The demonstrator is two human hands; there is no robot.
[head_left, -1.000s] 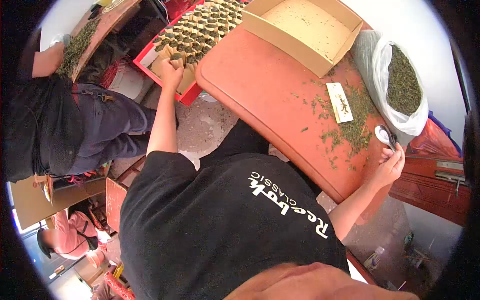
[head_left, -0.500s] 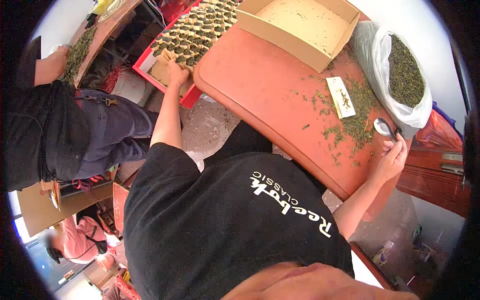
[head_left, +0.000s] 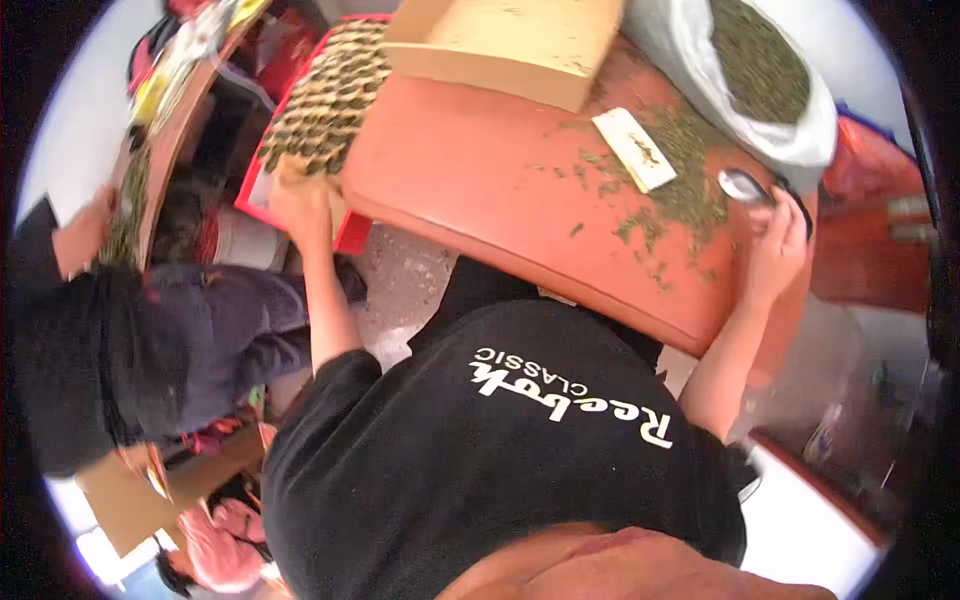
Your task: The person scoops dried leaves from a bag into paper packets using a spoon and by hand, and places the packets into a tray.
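Observation:
My left hand [head_left: 300,205], blurred, is closed at the near end of a red box [head_left: 352,234], with a tan paper packet [head_left: 292,166] at its fingertips. Rows of small paper packets [head_left: 325,95] filled with dark green leaves stand in that box. My right hand [head_left: 778,240] grips the dark handle of a spoon [head_left: 742,186] over the right end of the reddish table [head_left: 450,165]. The spoon's bowl points left, near the mouth of a white plastic bag [head_left: 700,75] full of dried leaves [head_left: 760,65].
Loose leaves [head_left: 690,165] and a pale card [head_left: 634,150] lie on the table. An open cardboard box [head_left: 490,85] stands at its far side. At left, a co-worker in dark clothes [head_left: 85,360] reaches to another table [head_left: 190,110]. A person in pink [head_left: 222,550] is lower left.
The view has shifted, so the table sits further left. My left hand stays at the red box's near end, where the packet was pinched earlier. My right hand keeps the spoon beside the bag.

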